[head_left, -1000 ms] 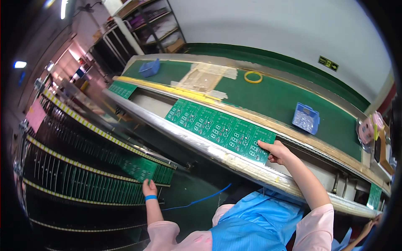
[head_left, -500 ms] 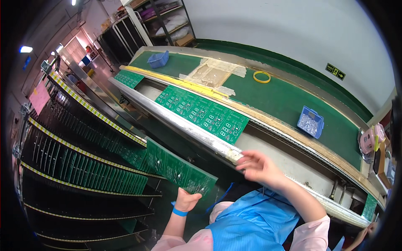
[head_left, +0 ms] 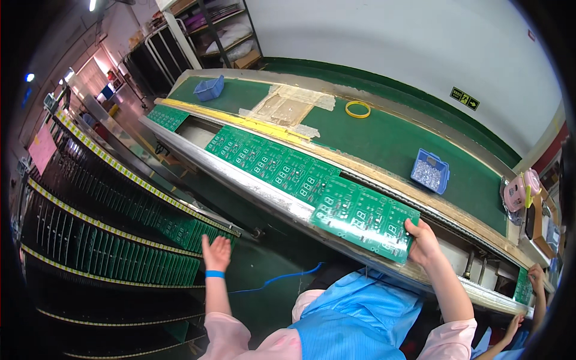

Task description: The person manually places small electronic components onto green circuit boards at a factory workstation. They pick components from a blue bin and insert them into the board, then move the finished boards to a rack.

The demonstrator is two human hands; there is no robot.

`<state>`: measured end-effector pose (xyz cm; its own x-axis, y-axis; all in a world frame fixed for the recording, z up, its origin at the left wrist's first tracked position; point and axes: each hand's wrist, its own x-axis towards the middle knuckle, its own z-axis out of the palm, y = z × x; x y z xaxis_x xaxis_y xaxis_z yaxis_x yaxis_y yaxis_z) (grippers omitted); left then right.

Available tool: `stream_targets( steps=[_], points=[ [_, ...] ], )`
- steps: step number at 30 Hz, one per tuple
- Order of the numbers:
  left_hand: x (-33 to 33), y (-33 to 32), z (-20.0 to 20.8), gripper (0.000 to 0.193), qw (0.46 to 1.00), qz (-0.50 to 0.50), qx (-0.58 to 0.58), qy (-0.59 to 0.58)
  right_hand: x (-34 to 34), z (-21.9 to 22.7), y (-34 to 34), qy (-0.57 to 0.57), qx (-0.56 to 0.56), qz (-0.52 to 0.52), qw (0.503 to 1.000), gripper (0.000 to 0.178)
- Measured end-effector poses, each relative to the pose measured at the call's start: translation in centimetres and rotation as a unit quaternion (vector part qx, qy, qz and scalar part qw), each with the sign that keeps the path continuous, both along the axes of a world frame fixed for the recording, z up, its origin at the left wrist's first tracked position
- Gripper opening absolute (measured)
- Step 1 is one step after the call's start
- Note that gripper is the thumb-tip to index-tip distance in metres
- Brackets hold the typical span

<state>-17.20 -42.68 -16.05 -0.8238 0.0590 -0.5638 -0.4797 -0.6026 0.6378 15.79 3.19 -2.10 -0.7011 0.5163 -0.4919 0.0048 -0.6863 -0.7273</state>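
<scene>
A green circuit board point(head_left: 367, 219) with white digit displays lies over the conveyor, its left end meeting another green board point(head_left: 270, 159) on the rails. My right hand point(head_left: 423, 242) grips its right end, thumb on top and the other fingers mostly hidden beneath. Off to the left, my left hand point(head_left: 216, 254) is empty, palm showing and fingers stretched out, a blue band around the wrist. Beside that hand stands a dark slotted rack point(head_left: 114, 231) holding several green boards point(head_left: 138, 261) on edge.
Beyond the conveyor's silver rail point(head_left: 264, 201), the green bench carries a blue bin of small clear parts point(head_left: 429, 174), another blue bin point(head_left: 209, 89) and a yellow ring point(head_left: 357, 109). At far right, another person's hands point(head_left: 536, 276) are at a green board point(head_left: 522, 287).
The board has passed from my left hand to my right and from beside the rack onto the conveyor. My left hand has let go and moved left.
</scene>
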Motion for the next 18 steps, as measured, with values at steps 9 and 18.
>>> stream_targets(
  steps=[9, 18],
  points=[
    [-10.0, -11.3, -5.4, 0.110, 0.978, 0.161, -0.059, -0.121, -0.4, -2.6, 2.7, -0.022, -0.028, -0.014, 0.999, 0.024],
    [-9.9, -11.2, -6.4, 0.092, 0.971, 0.204, -0.093, -0.085, -1.4, -3.6, 3.6, -0.036, -0.001, 0.004, 0.999, 0.021]
  ],
)
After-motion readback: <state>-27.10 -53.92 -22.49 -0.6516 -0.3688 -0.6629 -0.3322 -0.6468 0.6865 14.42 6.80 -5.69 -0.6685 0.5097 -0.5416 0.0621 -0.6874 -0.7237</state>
